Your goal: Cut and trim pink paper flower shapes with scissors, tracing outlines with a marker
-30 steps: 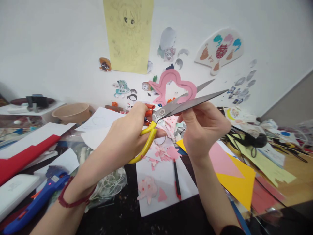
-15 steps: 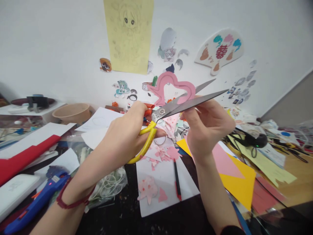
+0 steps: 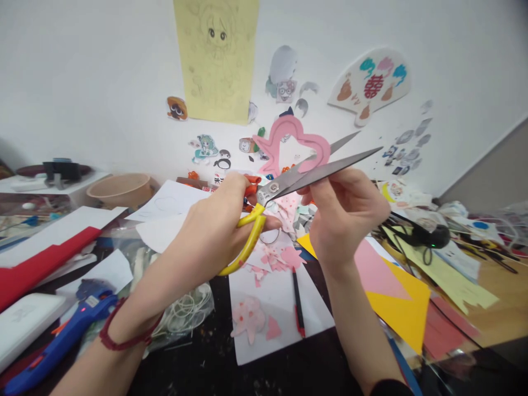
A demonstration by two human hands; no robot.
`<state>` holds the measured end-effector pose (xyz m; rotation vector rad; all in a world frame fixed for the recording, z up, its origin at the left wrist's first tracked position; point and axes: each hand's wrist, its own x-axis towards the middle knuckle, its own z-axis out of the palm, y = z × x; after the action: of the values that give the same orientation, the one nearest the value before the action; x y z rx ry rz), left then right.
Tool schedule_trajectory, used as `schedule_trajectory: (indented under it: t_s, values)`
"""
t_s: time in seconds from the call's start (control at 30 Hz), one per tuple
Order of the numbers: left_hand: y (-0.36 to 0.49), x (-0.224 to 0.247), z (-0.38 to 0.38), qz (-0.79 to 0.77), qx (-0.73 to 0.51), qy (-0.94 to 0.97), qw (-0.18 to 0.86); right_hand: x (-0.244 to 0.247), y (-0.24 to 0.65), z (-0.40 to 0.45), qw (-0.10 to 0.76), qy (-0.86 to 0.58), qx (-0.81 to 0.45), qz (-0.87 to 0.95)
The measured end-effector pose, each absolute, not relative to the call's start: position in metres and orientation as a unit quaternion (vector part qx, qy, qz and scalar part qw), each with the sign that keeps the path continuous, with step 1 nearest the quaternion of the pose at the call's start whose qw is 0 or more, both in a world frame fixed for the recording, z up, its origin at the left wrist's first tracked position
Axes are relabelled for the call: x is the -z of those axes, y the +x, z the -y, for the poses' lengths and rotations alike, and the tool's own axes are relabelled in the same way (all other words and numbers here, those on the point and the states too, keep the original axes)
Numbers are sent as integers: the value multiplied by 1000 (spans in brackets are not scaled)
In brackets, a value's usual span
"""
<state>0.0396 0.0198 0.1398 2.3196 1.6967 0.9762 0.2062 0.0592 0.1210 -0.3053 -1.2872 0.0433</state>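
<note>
My left hand (image 3: 223,220) is closed around the yellow and orange handles of a pair of scissors (image 3: 289,184). Their long blades are parted and point up to the right. Between my right thumb and fingers I pinch a pink paper cutout (image 3: 284,124), a wavy outline with an open middle. My right hand (image 3: 344,214) is behind and below the blades, which cross the lower right part of the cutout. Below, a white sheet (image 3: 284,330) bears a pink star-like paper shape (image 3: 248,318), a small pink scrap (image 3: 273,328) and a black and red pen (image 3: 297,302).
At left lie a blue glue gun (image 3: 61,335), a white box-like device (image 3: 28,324), a red strip (image 3: 45,264) and a bag of white cords (image 3: 185,311). Yellow card (image 3: 406,313) and pink paper (image 3: 377,269) lie at right. Drawings and stickers cover the wall behind.
My right hand has shifted slightly left, and the cutout has tilted and risen a little. The scissors stay nearly in place, blades still apart.
</note>
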Motion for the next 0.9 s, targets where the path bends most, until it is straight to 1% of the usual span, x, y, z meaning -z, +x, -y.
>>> schedule_trajectory:
  t_s: [0.37, 0.57, 0.7, 0.9]
  values:
    - [43, -140, -18, -551, -323, 767, 62, -119, 200, -53, 802, -185, -31, 568]
    - [43, -141, -16, -549, -322, 766, 84, -118, 198, -54, 804, -163, -5, 572]
    - [42, -141, -16, -544, -323, 770, 80, -118, 197, -56, 812, -143, -3, 566]
    - [41, -139, -16, -532, -326, 778, 74, -116, 196, -56, 818, -162, 8, 552]
